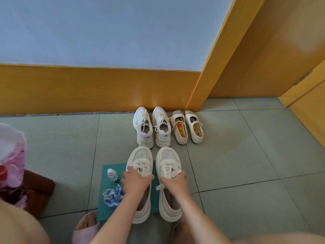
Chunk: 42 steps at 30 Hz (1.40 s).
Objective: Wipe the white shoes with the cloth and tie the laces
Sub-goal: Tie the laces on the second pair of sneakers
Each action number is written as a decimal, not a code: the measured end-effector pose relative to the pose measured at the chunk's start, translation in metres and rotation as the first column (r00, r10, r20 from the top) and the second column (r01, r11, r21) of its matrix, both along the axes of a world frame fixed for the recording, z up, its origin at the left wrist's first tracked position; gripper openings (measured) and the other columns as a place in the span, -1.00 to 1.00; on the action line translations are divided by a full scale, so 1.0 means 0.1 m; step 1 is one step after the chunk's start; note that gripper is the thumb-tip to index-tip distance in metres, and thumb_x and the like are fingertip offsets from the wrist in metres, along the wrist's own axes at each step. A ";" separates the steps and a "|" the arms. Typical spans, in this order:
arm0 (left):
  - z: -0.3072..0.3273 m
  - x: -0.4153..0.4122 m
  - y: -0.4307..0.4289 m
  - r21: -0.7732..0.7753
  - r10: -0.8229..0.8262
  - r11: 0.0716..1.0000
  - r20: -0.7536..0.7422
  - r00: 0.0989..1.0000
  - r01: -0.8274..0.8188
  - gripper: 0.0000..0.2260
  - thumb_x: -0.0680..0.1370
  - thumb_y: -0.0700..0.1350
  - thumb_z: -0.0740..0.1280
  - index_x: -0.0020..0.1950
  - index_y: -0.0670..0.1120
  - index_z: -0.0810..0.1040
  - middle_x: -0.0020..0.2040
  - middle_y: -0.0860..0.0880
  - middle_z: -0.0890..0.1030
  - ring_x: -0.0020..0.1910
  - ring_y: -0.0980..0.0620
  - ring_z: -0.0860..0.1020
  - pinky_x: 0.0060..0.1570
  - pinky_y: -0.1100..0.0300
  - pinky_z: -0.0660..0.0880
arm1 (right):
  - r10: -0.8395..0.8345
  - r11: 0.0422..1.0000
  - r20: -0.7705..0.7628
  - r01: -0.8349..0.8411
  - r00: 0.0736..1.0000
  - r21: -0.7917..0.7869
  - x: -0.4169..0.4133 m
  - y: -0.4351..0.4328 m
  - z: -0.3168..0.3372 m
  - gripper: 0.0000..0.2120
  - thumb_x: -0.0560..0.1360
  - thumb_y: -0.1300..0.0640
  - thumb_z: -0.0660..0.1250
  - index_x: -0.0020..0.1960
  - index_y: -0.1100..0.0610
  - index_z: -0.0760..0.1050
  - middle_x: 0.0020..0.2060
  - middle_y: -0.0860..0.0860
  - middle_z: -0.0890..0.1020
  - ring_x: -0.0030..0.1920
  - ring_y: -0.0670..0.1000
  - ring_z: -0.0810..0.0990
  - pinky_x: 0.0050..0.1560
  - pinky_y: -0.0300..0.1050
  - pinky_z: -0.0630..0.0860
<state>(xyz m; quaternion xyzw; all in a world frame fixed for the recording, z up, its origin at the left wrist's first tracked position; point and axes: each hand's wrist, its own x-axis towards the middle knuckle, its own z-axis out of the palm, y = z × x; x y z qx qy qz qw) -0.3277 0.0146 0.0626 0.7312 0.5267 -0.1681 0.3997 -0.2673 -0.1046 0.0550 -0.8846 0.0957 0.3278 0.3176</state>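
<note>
Two cream-white lace-up shoes stand side by side on a teal mat point(102, 208), toes pointing away from me. My left hand point(136, 182) grips the tongue area of the left shoe point(140, 155). My right hand point(175, 181) grips the tongue area of the right shoe point(168, 156); a loose lace end lies across that shoe's opening. A blue-and-white cloth point(111, 197) lies crumpled on the mat, left of my left wrist.
A small clear bottle point(112, 174) lies on the mat beside the cloth. Against the orange skirting stand a pair of white sneakers point(152, 127) and a pair of cream strap shoes point(187, 126). A pink slipper point(84, 228) is near me; floral fabric point(10, 155) at left.
</note>
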 end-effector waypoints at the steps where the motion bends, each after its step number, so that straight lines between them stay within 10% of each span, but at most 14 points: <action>1: -0.01 0.00 0.00 0.020 -0.021 1.000 -0.031 0.999 0.022 -0.12 0.36 0.17 0.42 0.47 -0.18 0.04 0.38 -0.22 0.21 0.36 -0.24 0.27 0.23 -0.05 0.35 | 0.014 0.999 0.006 -0.014 1.000 -0.030 -0.01 0.01 -0.02 -0.20 0.26 -0.08 0.46 0.34 0.15 0.14 0.22 0.10 0.38 0.12 0.14 0.49 0.12 0.11 0.50; 14: -0.11 0.07 -0.01 0.001 -0.005 1.000 -0.135 0.991 0.006 -0.04 0.33 0.16 0.46 0.47 -0.20 -0.04 0.37 -0.23 0.26 0.29 -0.24 0.40 0.12 -0.08 0.44 | 0.069 0.978 0.043 -0.059 0.997 -0.202 -0.01 0.10 -0.10 0.00 0.22 -0.19 0.51 0.42 0.12 0.03 0.27 0.12 0.37 0.20 0.19 0.48 0.03 0.04 0.46; 42: 0.36 0.18 0.31 0.156 -0.055 0.988 0.205 0.977 0.023 -0.63 0.51 0.02 0.28 0.23 -0.16 0.38 0.08 -0.17 0.56 -0.02 -0.14 0.51 -0.16 0.16 0.37 | -0.095 0.995 0.358 0.072 0.929 0.076 0.19 0.10 0.36 -0.72 0.42 -0.02 0.44 0.05 0.02 0.46 -0.12 -0.05 0.61 -0.17 0.02 0.55 -0.21 -0.14 0.42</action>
